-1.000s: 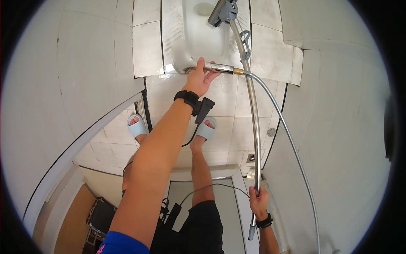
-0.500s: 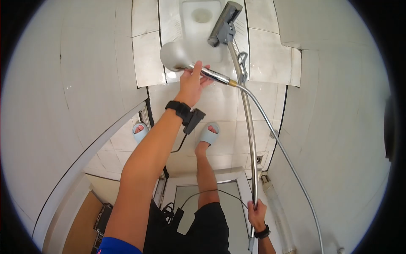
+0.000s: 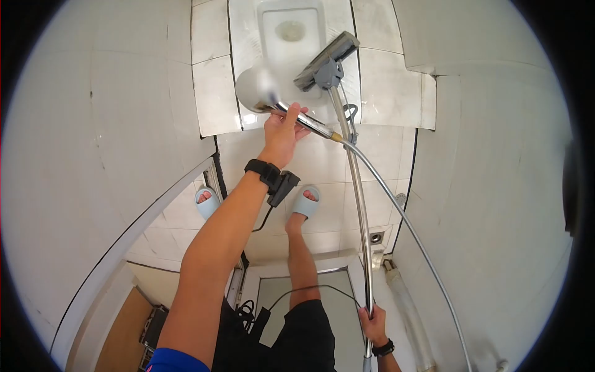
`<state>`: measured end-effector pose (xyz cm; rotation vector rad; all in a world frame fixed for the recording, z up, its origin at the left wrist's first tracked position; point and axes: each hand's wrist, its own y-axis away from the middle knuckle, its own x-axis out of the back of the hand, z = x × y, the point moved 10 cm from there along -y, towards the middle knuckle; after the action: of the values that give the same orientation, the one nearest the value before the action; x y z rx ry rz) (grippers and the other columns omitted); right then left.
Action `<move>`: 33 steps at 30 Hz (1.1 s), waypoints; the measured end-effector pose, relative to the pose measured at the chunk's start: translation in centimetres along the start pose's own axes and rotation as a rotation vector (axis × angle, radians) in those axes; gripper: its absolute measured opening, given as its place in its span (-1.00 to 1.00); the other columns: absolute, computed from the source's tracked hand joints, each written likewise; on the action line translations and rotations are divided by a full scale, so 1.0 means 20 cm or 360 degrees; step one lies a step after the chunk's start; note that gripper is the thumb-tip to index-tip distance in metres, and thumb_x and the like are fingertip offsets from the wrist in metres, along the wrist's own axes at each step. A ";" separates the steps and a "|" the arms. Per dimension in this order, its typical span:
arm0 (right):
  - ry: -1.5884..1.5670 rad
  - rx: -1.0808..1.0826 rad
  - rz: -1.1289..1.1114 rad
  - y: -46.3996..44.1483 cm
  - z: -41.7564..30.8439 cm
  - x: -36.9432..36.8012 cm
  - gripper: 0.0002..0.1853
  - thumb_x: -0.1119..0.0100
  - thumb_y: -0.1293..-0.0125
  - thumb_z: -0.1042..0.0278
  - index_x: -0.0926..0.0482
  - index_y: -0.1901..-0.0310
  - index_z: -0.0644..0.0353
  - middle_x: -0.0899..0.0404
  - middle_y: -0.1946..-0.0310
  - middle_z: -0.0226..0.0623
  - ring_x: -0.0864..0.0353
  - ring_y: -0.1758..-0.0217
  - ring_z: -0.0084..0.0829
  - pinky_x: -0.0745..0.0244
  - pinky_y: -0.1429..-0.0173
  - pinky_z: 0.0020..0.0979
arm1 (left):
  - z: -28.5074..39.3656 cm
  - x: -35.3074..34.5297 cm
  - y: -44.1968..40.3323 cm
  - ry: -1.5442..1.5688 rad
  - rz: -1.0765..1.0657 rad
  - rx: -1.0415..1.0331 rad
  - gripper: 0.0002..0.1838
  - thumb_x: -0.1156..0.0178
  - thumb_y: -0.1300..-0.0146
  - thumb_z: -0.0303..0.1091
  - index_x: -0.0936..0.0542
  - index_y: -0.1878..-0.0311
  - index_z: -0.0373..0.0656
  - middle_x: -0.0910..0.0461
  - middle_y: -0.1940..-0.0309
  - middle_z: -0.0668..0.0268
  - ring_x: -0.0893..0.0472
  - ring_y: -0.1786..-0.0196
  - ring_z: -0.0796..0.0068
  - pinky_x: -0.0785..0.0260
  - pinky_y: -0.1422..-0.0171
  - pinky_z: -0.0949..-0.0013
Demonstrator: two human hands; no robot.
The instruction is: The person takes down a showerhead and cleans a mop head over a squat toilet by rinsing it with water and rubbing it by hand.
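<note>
Sponge mop (image 3: 360, 204), upper centre to bottom, has dipped its head beside the shower head (image 3: 256, 90), leaving them nearer together; left fingers (image 3: 292, 115) hold the shower head, right fingers (image 3: 377, 317) wrap the pole.

Looks like a small tiled bathroom, judging by the squat toilet (image 3: 291, 56) sunk into a raised tiled step (image 3: 387, 87), the handheld shower head (image 3: 255, 90) on its curving metal hose (image 3: 403, 214), and the floor drain (image 3: 376, 238) set among pale floor tiles (image 3: 387, 155).
</note>
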<state>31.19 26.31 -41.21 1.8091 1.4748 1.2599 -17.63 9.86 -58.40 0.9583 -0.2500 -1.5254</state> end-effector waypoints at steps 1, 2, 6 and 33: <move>-0.0011 0.0005 0.0001 -0.03 0.05 -0.01 -0.58 -0.23 -0.29 0.16 -0.33 0.58 0.23 -0.19 0.79 -0.46 -0.15 0.68 -0.66 -0.05 0.61 -0.44 | 0.02 0.00 0.01 -0.0095 0.0030 -0.0048 -0.67 -0.20 -0.35 -0.15 -0.37 0.06 -0.17 -0.56 -0.01 0.16 -0.62 0.04 0.33 -0.53 -0.12 0.16; -0.0006 -0.0050 -0.0041 -0.08 0.15 -0.03 -0.58 -0.20 -0.32 0.17 -0.33 0.60 0.22 -0.20 0.77 -0.49 -0.15 0.66 -0.66 -0.06 0.59 -0.44 | 0.03 -0.02 0.02 -0.0104 0.0025 -0.0053 -0.67 -0.20 -0.35 -0.15 -0.37 0.06 -0.17 -0.56 -0.01 0.16 -0.62 0.04 0.33 -0.53 -0.12 0.16; 0.0098 0.0013 0.0058 -0.18 0.29 -0.05 -0.54 -0.14 -0.37 0.14 -0.32 0.61 0.22 -0.20 0.75 -0.47 -0.17 0.64 -0.63 -0.12 0.57 -0.40 | 0.14 -0.08 0.05 -0.0402 0.0003 -0.0143 -0.67 -0.22 -0.33 -0.15 -0.37 0.10 -0.17 -0.57 0.02 0.18 -0.63 0.09 0.37 -0.55 -0.08 0.18; -0.0084 -0.0046 0.0174 -0.12 0.28 -0.48 -0.51 -0.18 -0.31 0.06 -0.37 0.58 0.33 -0.38 0.74 0.01 -0.44 0.66 0.01 -0.26 0.53 -0.13 | 0.12 -1.30 -0.06 -0.1915 -0.0317 -0.1019 -0.62 -0.41 -0.05 -0.12 -0.53 0.42 -0.26 -0.60 0.53 0.12 -0.61 0.42 0.14 -0.41 0.28 0.19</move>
<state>34.98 19.07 -49.05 1.9118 1.3390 1.2682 -22.78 32.74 -46.77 -0.5330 -0.4670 -2.0293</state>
